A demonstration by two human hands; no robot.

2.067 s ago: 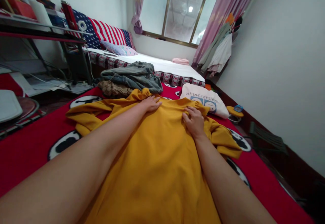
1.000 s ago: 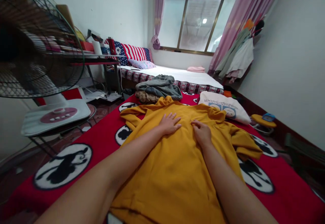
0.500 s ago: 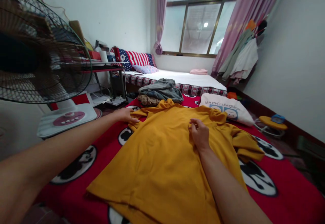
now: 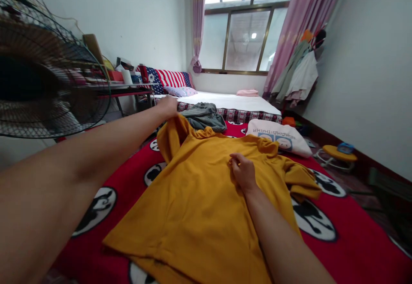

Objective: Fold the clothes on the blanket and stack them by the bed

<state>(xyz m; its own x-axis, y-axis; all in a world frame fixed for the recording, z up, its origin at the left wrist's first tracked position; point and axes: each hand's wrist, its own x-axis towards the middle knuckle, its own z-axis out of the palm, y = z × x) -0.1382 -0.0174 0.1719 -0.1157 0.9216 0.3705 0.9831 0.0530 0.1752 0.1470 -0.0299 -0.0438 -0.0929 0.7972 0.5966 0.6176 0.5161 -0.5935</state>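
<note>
A mustard-yellow shirt (image 4: 199, 198) lies spread on a red blanket with black-and-white round prints (image 4: 325, 228). My left hand (image 4: 169, 105) is closed on the shirt's left sleeve and holds it lifted off the blanket. My right hand (image 4: 243, 172) rests on the middle of the shirt near its collar, fingers curled and pressing the cloth down.
A standing fan (image 4: 41, 73) fills the left edge. A grey-green garment (image 4: 206, 118) and a folded white printed shirt (image 4: 280, 138) lie beyond the yellow shirt. Behind them are a bed with a white sheet (image 4: 231, 100), a cluttered desk (image 4: 125, 84) and hanging clothes (image 4: 296, 75).
My left hand left the shirt's chest, reached to the left sleeve, gripped it and raised it. My right hand stayed near the collar.
</note>
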